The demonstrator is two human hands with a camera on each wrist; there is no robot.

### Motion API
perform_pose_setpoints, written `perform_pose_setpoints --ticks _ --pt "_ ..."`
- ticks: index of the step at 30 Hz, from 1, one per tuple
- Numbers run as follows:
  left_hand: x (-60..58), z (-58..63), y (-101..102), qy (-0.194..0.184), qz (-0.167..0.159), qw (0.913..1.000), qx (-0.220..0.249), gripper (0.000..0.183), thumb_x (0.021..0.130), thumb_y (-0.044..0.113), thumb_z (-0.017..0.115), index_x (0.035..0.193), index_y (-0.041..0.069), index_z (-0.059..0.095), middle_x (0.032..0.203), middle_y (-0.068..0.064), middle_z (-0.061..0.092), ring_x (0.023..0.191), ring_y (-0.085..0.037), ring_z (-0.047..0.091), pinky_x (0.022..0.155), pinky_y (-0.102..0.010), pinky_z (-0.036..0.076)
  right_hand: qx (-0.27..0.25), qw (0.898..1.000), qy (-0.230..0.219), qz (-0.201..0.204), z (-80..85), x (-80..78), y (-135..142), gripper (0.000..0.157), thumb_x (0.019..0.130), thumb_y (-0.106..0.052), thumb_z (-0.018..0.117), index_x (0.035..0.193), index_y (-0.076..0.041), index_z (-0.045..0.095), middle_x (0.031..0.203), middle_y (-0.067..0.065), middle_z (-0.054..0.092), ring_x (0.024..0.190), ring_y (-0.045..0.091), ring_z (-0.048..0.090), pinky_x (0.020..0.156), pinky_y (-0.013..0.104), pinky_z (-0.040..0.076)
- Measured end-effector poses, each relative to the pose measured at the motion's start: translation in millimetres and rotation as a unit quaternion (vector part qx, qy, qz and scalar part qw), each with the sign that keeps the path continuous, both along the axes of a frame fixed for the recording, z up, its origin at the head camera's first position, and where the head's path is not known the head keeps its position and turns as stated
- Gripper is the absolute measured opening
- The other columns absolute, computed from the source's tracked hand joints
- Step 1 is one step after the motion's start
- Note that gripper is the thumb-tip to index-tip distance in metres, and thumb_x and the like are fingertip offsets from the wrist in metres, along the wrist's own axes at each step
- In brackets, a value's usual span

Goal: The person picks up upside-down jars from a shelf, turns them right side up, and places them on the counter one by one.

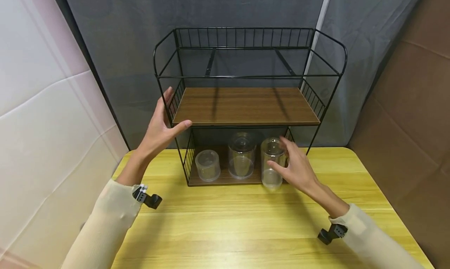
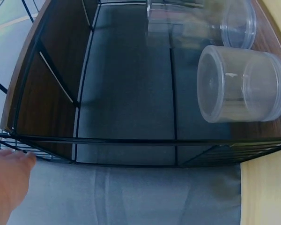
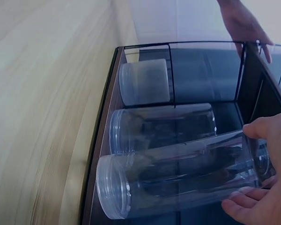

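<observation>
My right hand point(image 1: 297, 169) holds a tall clear jar point(image 3: 187, 176) near its upper end, thumb on one side and fingertips on the other. The jar leans slightly, its ringed lower end at the front edge of the bottom shelf point(image 1: 225, 181). Beside it stands a wider clear jar point(image 1: 241, 157), and farther left a short frosted jar point(image 1: 208, 165). My left hand point(image 1: 159, 130) rests against the left side of the black wire rack point(image 1: 178, 155), fingers extended outside the post and thumb over the front edge of the middle shelf point(image 1: 246, 104).
The rack's open top frame point(image 1: 246, 76) has thin bars and no board. Under the rack is a yellow wood-grain table point(image 1: 225, 222). A grey curtain point(image 1: 116, 65) hangs behind, with a white panel point(image 1: 45, 104) to the left and a brown one point(image 1: 404, 124) to the right.
</observation>
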State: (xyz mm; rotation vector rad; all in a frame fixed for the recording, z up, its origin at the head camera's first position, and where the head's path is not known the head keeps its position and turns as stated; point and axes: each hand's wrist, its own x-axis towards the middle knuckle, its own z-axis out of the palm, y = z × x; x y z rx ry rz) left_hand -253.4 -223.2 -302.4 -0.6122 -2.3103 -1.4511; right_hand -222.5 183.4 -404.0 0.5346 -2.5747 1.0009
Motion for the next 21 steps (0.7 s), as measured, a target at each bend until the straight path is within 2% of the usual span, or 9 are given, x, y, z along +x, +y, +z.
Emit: perform_pose_setpoints --ticks 2,5,8,12,16,18,21 --pt "0.8 -0.7 1 0.021 0.006 0.9996 0.018 0.103 0.096 0.024 0.08 0.171 0.02 0.01 0.178 -0.001 0.01 0.164 -0.016 0.011 0.133 -0.042 0.013 0.006 1.0 -0.004 0.012 2.9 4.5 -1 0.091 0.091 -0.028 0.086 0.16 0.003 0.037 0.138 0.027 0.06 0.117 0.044 0.065 0.095 0.057 0.058" --pt "3.6 -1.9 2 0.056 0.033 0.9966 0.05 0.103 0.096 0.028 0.081 0.171 0.016 0.011 0.178 -0.003 0.013 0.163 -0.017 0.014 0.132 -0.036 0.016 0.009 0.999 -0.015 0.035 7.3 11.1 -3 0.091 0.091 -0.027 0.087 0.161 0.002 0.036 0.139 0.026 0.06 0.122 0.044 0.063 0.1 0.055 0.057" --pt "11.2 -2.1 5 0.107 0.081 0.9862 0.098 0.101 0.096 0.038 0.079 0.17 0.011 0.016 0.176 -0.005 0.02 0.162 -0.017 0.019 0.131 -0.034 0.018 0.006 0.998 -0.033 0.055 11.1 16.8 -5 0.091 0.091 -0.029 0.086 0.162 -0.001 0.036 0.144 0.025 0.058 0.126 0.044 0.063 0.102 0.054 0.057" --pt "29.8 5.7 18 0.194 0.134 0.9563 0.172 0.103 0.093 0.052 0.078 0.164 -0.002 0.026 0.171 -0.011 0.031 0.16 -0.023 0.026 0.132 -0.039 0.019 -0.017 0.996 -0.053 0.072 15.9 23.2 -7 0.089 0.092 -0.03 0.085 0.163 -0.006 0.038 0.153 0.023 0.053 0.128 0.045 0.063 0.101 0.055 0.057" --pt "47.8 12.2 37 0.269 0.158 0.9271 0.208 0.099 0.092 0.055 0.076 0.155 -0.01 0.036 0.165 -0.016 0.038 0.156 -0.026 0.033 0.131 -0.044 0.022 -0.049 0.993 -0.06 0.087 20.8 28.6 -9 0.087 0.092 -0.027 0.085 0.163 -0.009 0.039 0.156 0.021 0.051 0.134 0.042 0.06 0.102 0.054 0.057" --pt "50.7 7.0 44 0.311 0.17 0.9135 0.2 0.096 0.092 0.056 0.074 0.148 -0.015 0.041 0.16 -0.02 0.042 0.152 -0.029 0.037 0.129 -0.048 0.026 -0.07 0.991 -0.06 0.093 23.1 30.6 -9 0.087 0.092 -0.024 0.085 0.163 -0.009 0.039 0.155 0.02 0.053 0.136 0.04 0.058 0.104 0.052 0.056" --pt "50.8 -7.1 55 0.38 0.176 0.8911 0.174 0.09 0.093 0.054 0.073 0.137 -0.019 0.046 0.151 -0.026 0.049 0.145 -0.036 0.044 0.125 -0.053 0.032 -0.095 0.989 -0.054 0.099 26.2 32.0 -9 0.085 0.092 -0.019 0.086 0.163 -0.01 0.039 0.151 0.018 0.056 0.135 0.037 0.059 0.104 0.05 0.056"
